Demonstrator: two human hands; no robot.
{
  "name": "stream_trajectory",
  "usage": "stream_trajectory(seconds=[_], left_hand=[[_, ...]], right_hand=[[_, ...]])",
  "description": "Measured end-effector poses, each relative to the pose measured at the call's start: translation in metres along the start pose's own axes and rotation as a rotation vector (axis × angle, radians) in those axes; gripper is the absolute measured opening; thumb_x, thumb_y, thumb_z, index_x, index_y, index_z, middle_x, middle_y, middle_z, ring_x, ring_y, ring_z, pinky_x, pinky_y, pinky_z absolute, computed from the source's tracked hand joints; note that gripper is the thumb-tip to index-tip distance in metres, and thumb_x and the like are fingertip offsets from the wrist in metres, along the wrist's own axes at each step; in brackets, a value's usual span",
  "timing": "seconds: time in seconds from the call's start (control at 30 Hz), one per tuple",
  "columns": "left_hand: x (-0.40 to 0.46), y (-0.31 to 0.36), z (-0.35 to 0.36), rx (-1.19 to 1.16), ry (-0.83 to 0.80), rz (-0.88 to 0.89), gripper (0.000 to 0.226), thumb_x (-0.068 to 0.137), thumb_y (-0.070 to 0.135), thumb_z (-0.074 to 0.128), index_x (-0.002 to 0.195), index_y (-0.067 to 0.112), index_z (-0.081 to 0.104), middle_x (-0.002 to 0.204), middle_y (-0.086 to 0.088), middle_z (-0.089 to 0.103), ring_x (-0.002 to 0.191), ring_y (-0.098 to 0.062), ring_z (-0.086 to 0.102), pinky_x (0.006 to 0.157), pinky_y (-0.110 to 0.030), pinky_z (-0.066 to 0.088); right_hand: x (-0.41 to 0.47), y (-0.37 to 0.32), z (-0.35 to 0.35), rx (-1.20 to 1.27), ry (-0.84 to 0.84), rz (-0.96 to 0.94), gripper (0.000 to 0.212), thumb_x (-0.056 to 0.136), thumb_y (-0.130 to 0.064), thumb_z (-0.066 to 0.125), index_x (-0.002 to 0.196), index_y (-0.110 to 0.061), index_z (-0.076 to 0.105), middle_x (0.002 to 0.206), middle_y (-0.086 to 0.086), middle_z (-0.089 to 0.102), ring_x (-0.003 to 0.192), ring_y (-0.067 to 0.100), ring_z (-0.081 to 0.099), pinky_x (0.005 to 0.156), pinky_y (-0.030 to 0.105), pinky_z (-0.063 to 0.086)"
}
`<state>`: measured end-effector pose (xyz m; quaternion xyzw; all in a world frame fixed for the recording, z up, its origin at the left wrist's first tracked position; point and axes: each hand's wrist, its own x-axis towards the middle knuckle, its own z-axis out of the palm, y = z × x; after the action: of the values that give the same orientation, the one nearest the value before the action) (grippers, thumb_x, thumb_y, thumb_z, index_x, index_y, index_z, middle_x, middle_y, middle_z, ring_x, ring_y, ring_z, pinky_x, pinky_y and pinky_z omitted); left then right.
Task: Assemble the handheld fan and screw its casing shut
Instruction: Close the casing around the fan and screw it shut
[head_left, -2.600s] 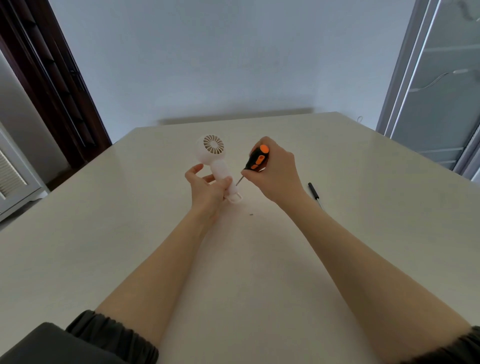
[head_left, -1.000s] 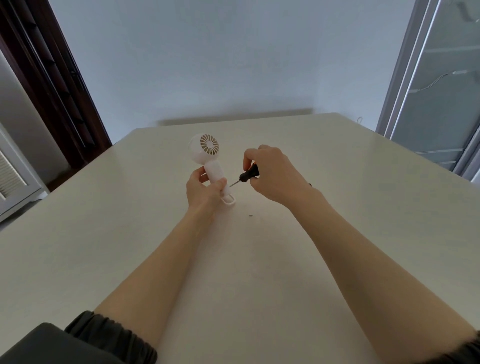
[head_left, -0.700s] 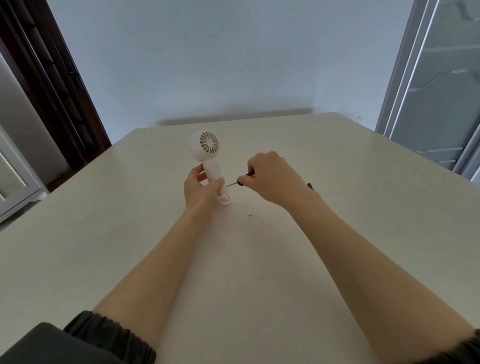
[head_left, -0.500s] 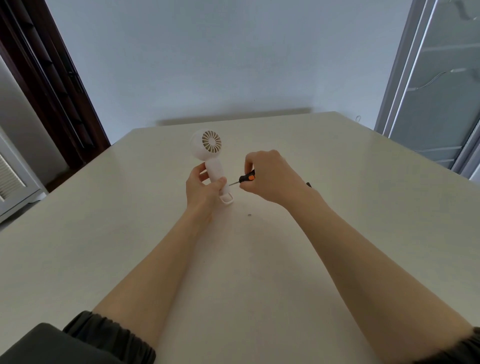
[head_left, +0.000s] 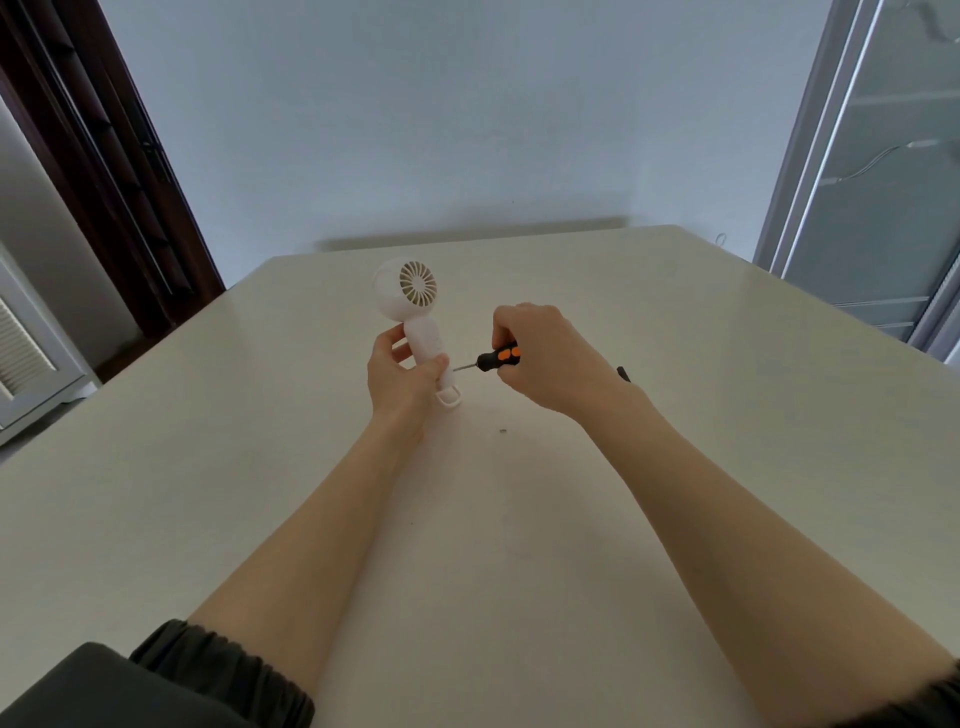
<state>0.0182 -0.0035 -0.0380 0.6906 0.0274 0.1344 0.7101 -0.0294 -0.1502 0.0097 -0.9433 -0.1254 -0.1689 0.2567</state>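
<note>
A white handheld fan (head_left: 410, 301) with a tan round grille stands upright above the table, head up and a small loop at its lower end. My left hand (head_left: 400, 382) grips its handle from the left. My right hand (head_left: 545, 356) holds a black and orange screwdriver (head_left: 496, 359) nearly level, its thin metal tip pointing left at the lower part of the handle, right beside my left thumb. Whether the tip touches the casing cannot be made out.
A tiny dark screw (head_left: 502, 430) lies on the cream table (head_left: 727, 415) just below the hands. The end of a black tool (head_left: 623, 373) shows behind my right wrist. A dark wooden door frame stands at the left, a glass door at the right.
The screwdriver went from steeply raised to nearly level, its tip now at the fan handle. The fan head has turned slightly, and my right hand has shifted along the screwdriver.
</note>
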Motion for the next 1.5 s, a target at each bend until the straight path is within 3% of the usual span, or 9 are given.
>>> stream_trajectory(seconds=[0.1,0.17,0.33,0.5,0.63,0.93,1.13,1.3,1.5], left_hand=[[-0.001,0.001,0.000,0.009,0.009,0.031,0.052,0.082,0.000,0.066,0.128,0.015,0.047,0.119,-0.003,0.053,0.083,-0.005,0.058,0.082,-0.040,0.055],[-0.002,0.002,-0.001,0.018,0.007,0.053,0.053,0.082,0.001,0.066,0.129,0.015,0.046,0.117,-0.001,0.053,0.082,0.000,0.055,0.073,-0.029,0.054],[-0.004,0.006,0.001,0.012,-0.010,0.057,0.054,0.081,0.001,0.068,0.128,0.017,0.046,0.116,0.000,0.053,0.091,-0.013,0.059,0.079,-0.032,0.052],[-0.006,0.007,0.003,0.003,-0.032,0.038,0.056,0.080,-0.002,0.067,0.128,0.016,0.043,0.116,-0.002,0.053,0.087,-0.009,0.057,0.081,-0.035,0.053],[-0.005,0.005,0.001,-0.023,-0.040,0.031,0.055,0.081,-0.004,0.065,0.127,0.014,0.041,0.111,-0.002,0.052,0.084,-0.006,0.057,0.082,-0.036,0.053],[-0.003,0.004,0.001,-0.045,-0.061,0.018,0.052,0.081,-0.005,0.065,0.126,0.012,0.045,0.112,-0.001,0.054,0.086,-0.009,0.059,0.084,-0.037,0.052],[-0.004,0.006,0.002,-0.043,-0.039,0.041,0.050,0.080,-0.005,0.065,0.123,0.012,0.047,0.114,-0.002,0.055,0.090,-0.016,0.061,0.084,-0.036,0.052],[-0.004,0.008,0.003,-0.054,-0.053,0.044,0.050,0.079,-0.006,0.065,0.123,0.012,0.047,0.116,-0.003,0.056,0.091,-0.018,0.062,0.077,-0.030,0.052],[-0.007,0.007,0.004,-0.057,-0.064,0.036,0.048,0.080,-0.005,0.066,0.119,0.016,0.047,0.117,-0.006,0.056,0.092,-0.018,0.062,0.083,-0.033,0.052]], right_hand=[[-0.001,0.002,0.000,-0.067,-0.011,0.021,0.006,0.087,-0.012,0.055,0.089,-0.006,0.056,0.084,0.005,0.054,0.073,0.026,0.050,0.054,0.029,0.035],[-0.002,0.003,0.001,-0.130,-0.022,0.039,0.021,0.091,-0.022,0.054,0.089,-0.001,0.058,0.079,0.008,0.053,0.068,0.027,0.048,0.051,0.031,0.031],[-0.003,0.006,0.005,-0.119,-0.012,0.098,0.037,0.096,-0.033,0.048,0.078,-0.001,0.053,0.071,0.009,0.049,0.065,0.028,0.045,0.056,0.031,0.032],[-0.009,0.008,0.007,-0.002,-0.023,0.019,0.025,0.083,-0.016,0.066,0.102,-0.009,0.053,0.092,0.001,0.049,0.080,0.021,0.051,0.071,0.030,0.044],[-0.012,0.006,0.012,0.015,0.025,-0.010,0.029,0.079,0.006,0.053,0.101,-0.011,0.048,0.092,0.001,0.045,0.080,0.025,0.053,0.072,0.038,0.050],[-0.011,0.007,0.011,-0.116,0.093,-0.012,0.010,0.086,-0.006,0.052,0.095,-0.007,0.056,0.095,0.007,0.059,0.081,0.028,0.055,0.064,0.031,0.040],[-0.011,0.010,0.017,-0.308,0.069,0.027,0.027,0.097,-0.032,0.042,0.088,-0.008,0.053,0.083,0.005,0.057,0.072,0.027,0.050,0.061,0.031,0.033],[-0.013,0.014,0.019,-0.129,0.023,0.097,0.035,0.096,-0.031,0.045,0.074,-0.005,0.046,0.067,0.008,0.049,0.061,0.027,0.043,0.049,0.032,0.028],[-0.015,0.010,0.016,-0.024,0.037,0.024,0.029,0.081,-0.007,0.060,0.108,-0.011,0.050,0.094,-0.002,0.044,0.079,0.025,0.052,0.071,0.034,0.046]])
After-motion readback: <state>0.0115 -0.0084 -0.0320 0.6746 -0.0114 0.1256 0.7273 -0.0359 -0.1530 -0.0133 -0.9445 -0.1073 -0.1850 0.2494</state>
